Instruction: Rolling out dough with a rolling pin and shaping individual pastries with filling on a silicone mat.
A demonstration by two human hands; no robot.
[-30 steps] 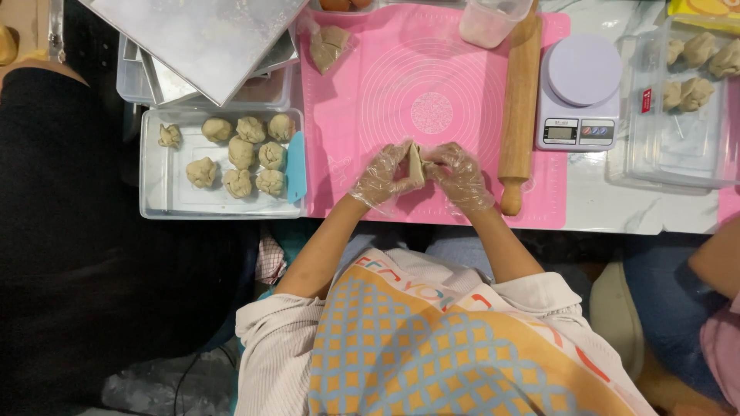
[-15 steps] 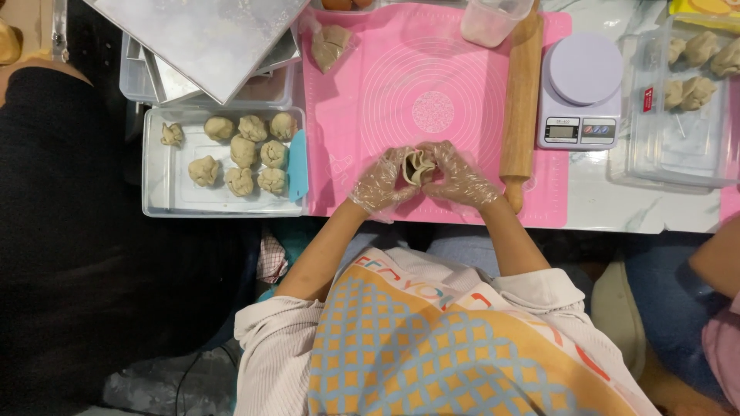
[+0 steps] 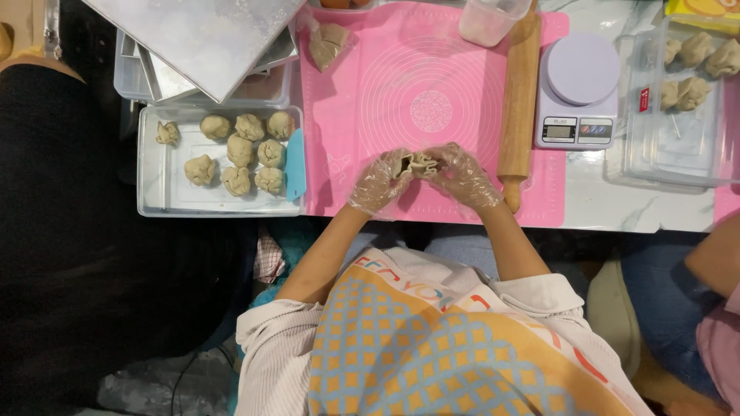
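Both my hands wear thin clear plastic gloves and meet over the pink silicone mat (image 3: 432, 69). Between them is a small pale dough dumpling (image 3: 420, 162) with a dark filling showing in its folds. My left hand (image 3: 380, 181) cups it from the left, and my right hand (image 3: 462, 177) pinches its pleated edge from the right. The dumpling is held just above the mat's near part.
A clear tray (image 3: 166, 196) with several shaped dumplings and a blue scraper (image 3: 296, 173) lies left of the mat. A wooden rolling pin (image 3: 519, 100), a small lilac scale (image 3: 578, 88), a bagged dough lump (image 3: 327, 42) and another tray of dumplings (image 3: 678, 146) lie around. Another person's arm (image 3: 713, 262) is at the right.
The dumpling has been turned and folded: first a closed upright wedge, then opened with filling showing, now lying flatter with more pleats. My hands have stayed in the same spot.
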